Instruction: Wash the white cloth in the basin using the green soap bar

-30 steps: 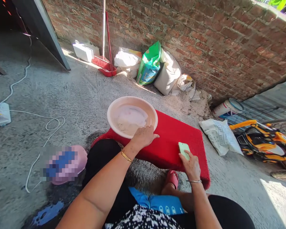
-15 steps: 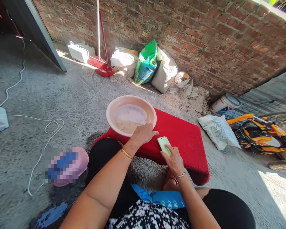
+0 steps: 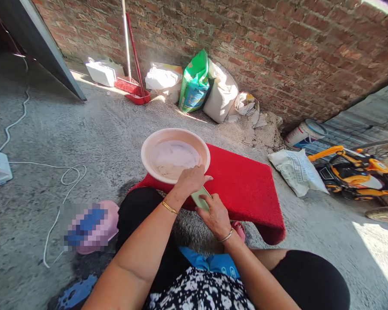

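A wide pinkish basin [image 3: 147,165] with cloudy water in it sits on a red cloth-covered bench [image 3: 245,181] before me. My left hand [image 3: 190,180] is closed over the basin's near right rim, thumb outside and fingertips hidden. In my right hand [image 3: 215,215] is a pale green phone [image 3: 200,199], held at its lower end. The phone's upper end lies close beneath my left hand, partly covered by it; whether they touch I cannot tell.
A pink tub [image 3: 111,219] with blurred blue contents is on the wet floor at left, near a white cable [image 3: 73,183]. Sacks [image 3: 221,97] and a red dustpan [image 3: 137,94] line the brick wall. A yellow-black toy vehicle [image 3: 352,172] stands at right.
My right hand has moved left with the phone, from over the bench to just under my left hand. My left hand stays at the basin's rim. The view has shifted slightly.
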A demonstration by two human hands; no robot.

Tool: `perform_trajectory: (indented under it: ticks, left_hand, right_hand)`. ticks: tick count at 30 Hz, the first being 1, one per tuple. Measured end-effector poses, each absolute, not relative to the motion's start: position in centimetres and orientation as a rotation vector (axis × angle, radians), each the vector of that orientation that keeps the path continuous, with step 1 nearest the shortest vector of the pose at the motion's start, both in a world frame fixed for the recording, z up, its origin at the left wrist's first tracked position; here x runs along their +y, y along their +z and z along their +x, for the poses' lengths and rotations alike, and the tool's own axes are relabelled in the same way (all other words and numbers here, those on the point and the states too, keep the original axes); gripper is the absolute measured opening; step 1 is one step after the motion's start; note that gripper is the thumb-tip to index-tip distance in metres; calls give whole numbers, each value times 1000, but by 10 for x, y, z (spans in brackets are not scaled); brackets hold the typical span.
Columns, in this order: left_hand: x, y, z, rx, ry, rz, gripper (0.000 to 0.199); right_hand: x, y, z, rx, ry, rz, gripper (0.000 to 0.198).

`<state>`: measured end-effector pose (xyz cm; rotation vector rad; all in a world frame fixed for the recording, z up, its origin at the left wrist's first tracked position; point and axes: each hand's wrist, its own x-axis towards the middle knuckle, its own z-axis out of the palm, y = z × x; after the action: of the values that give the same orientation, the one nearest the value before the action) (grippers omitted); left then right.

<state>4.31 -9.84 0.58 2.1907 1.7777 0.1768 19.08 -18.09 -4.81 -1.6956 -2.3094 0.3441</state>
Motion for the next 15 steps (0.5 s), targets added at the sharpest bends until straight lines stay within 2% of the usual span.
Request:
perform_trajectory:
  ticks: [7,15]
  left_hand:
    - [-99,4,46,1778,205,2211,48]
    - [-98,4,43,1782,155,2252,45]
  right_hand:
    - [-191,-46,269,-2047,354,-2036,39]
    - [-189,-44,174,-2412,311,-1606,36]
